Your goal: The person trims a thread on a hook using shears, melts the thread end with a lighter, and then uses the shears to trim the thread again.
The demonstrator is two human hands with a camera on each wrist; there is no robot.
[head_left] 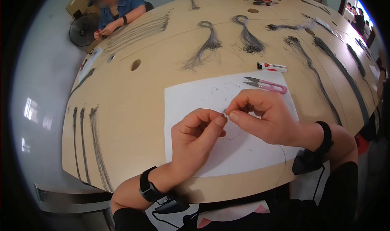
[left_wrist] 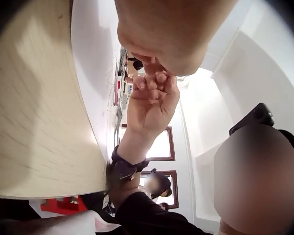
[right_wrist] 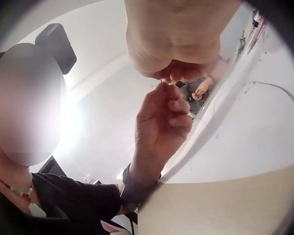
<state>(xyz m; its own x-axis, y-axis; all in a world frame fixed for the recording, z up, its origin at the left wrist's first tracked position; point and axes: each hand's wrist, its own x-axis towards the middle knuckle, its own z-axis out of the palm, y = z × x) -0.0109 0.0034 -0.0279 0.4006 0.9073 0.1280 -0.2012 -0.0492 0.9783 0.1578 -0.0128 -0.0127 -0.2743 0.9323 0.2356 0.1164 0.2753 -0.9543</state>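
Observation:
Above a white sheet (head_left: 183,99), both hands meet with their fingertips almost touching. The left hand (head_left: 195,137) pinches a thin dark strand between thumb and forefinger. From the other side the right hand (head_left: 264,117) pinches the tiny end of it, thumb against forefinger. A fine thread (right_wrist: 279,87) curves over the sheet in the right wrist view. Pink-handled snips (head_left: 271,86) lie on the sheet beyond the right hand, with a white marker-like tube (head_left: 273,67) just behind. What exactly sits between the fingertips is too small to tell.
Looped grey strand bundles (head_left: 248,38) lie on the table (head_left: 142,93) farther back, with long dark bundles (head_left: 345,74) at right and several thin ones (head_left: 95,137) at left. A person (head_left: 122,11) sits at the far left edge. Small dark bits dot the sheet.

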